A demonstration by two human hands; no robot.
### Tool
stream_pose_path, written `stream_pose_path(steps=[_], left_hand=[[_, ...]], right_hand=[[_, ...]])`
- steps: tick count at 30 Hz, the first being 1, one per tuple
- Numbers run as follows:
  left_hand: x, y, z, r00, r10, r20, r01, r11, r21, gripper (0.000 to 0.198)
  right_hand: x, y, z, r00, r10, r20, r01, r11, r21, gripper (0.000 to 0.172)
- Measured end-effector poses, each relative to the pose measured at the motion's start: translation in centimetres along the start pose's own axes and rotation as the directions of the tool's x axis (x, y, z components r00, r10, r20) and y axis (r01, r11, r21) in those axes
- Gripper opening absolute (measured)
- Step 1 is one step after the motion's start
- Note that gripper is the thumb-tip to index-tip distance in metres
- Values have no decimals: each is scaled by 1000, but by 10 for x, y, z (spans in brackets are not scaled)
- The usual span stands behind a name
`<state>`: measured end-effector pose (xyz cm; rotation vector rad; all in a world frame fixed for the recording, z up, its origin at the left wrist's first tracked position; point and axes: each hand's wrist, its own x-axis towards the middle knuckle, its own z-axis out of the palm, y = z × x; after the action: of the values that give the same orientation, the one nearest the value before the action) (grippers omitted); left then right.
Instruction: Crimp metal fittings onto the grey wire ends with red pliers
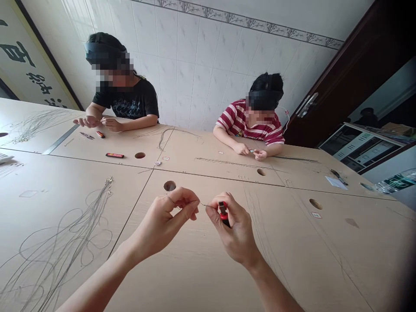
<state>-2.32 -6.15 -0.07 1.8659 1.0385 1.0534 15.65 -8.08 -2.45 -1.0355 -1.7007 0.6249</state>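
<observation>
Above the middle of the beige table (pixel 195 268), my left hand (pixel 172 219) pinches a thin dark cord (pixel 203 204) between thumb and index finger. The cord spans the small gap to my right hand (pixel 235 229), whose thumb and index fingertip close on it. A red and black lighter (pixel 224 212) with a metal top is also held in my right palm, upright behind the thumb. Part of the cord loops over the fingers of my left hand. Both hands are raised a little over the table, fingertips close but apart.
A bundle of long cords (pixel 69 242) with metal clasps lies at left. Two people sit across the table, hands busy. Lighters (pixel 115 155), round table holes (pixel 169 186), a pen (pixel 338 177), paper (pixel 336 182) and a plastic bottle (pixel 394 182) are farther out.
</observation>
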Motion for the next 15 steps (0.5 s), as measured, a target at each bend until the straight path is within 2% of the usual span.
stream_pose_path(steps=[15], left_hand=[[0, 3, 4, 999, -50, -8, 50, 999, -5, 13]], right_hand=[[-2, 1, 0, 1000, -15, -7, 16, 999, 28, 17]])
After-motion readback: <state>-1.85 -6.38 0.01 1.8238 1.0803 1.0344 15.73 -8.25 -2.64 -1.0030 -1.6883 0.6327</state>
